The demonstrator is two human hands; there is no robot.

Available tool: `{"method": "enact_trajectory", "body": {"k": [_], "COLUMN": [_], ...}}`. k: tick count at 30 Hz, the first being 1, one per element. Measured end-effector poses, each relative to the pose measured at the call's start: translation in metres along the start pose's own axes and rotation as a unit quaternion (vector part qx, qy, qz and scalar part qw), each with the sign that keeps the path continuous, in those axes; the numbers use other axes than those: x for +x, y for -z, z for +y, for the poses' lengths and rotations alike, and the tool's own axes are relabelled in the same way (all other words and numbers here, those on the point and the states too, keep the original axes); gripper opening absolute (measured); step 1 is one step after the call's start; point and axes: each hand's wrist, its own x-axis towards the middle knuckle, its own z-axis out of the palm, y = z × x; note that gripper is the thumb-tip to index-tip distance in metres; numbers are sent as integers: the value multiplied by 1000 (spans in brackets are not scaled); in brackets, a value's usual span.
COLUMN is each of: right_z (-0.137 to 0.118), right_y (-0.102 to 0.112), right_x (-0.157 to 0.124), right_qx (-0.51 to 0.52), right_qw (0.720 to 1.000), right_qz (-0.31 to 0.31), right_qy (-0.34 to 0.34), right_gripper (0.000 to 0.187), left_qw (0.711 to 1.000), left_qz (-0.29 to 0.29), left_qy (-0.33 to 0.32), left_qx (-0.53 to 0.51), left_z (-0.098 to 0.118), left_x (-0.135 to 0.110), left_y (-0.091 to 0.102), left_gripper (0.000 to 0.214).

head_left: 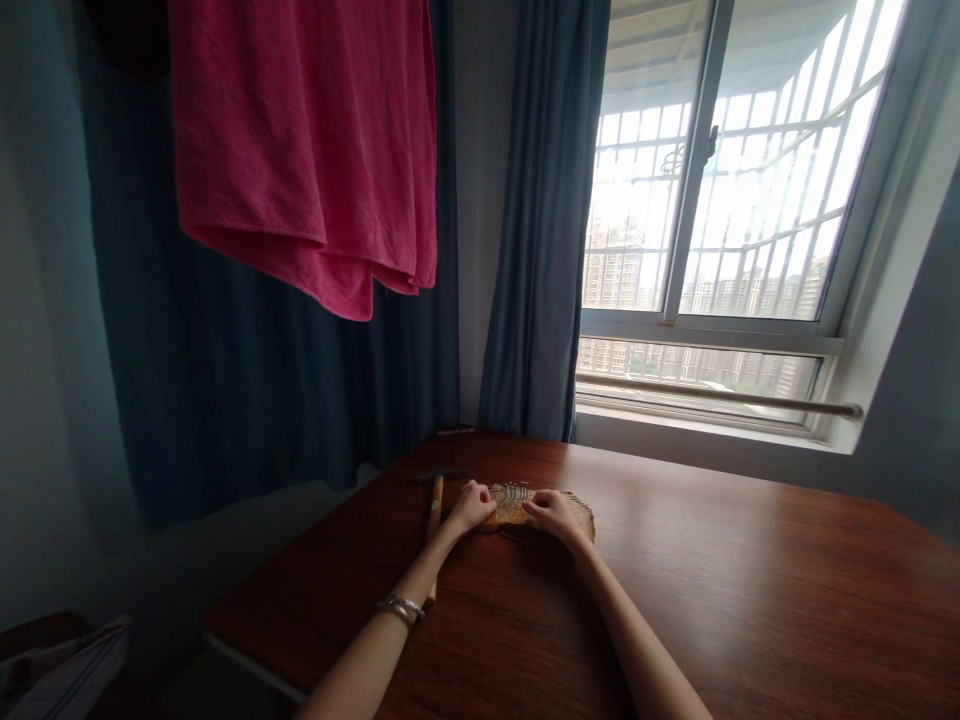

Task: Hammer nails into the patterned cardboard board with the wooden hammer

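Observation:
A small wooden instrument with metal tines, a kalimba [517, 502], lies on the dark wooden table [712, 590]. My left hand [471, 505] grips its left side with curled fingers. My right hand [555, 513] covers its right side, fingers closed round the edge. A silver bracelet [400, 607] sits on my left wrist. A small wooden-handled hammer [434, 508] lies on the table just left of my left hand, partly hidden under my forearm.
Dark blue curtains [540, 220] hang behind the table. A pink cloth [315, 150] hangs overhead at the left. A barred window [720, 180] with a metal rail [720, 395] is at the right. A thin dark stick [456, 432] lies at the table's far corner.

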Motion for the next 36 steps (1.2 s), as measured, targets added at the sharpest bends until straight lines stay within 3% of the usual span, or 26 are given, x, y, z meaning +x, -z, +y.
{"method": "enact_trajectory", "body": {"k": [3,10,26,36], "right_z": [6,8,6,13], "right_y": [-11,-27,-36,-37], "right_x": [6,10,6,9], "right_qx": [5,-36,-89,-42], "right_qw": [999,996,987,989], "right_qz": [33,86,131,145], "right_qy": [4,6,0,6], "right_gripper": [21,19,15,15], "left_qw": [999,997,999,998], "left_qz": [14,-3,-38,-13], "left_qy": [-20,-58,-9,-37], "left_qx": [-23,-54,30,-55], "left_z": [2,14,27,25], "left_x": [-1,0,2,4], "left_y": [0,-5,-6,-7], "left_gripper": [3,17,22,28]}}
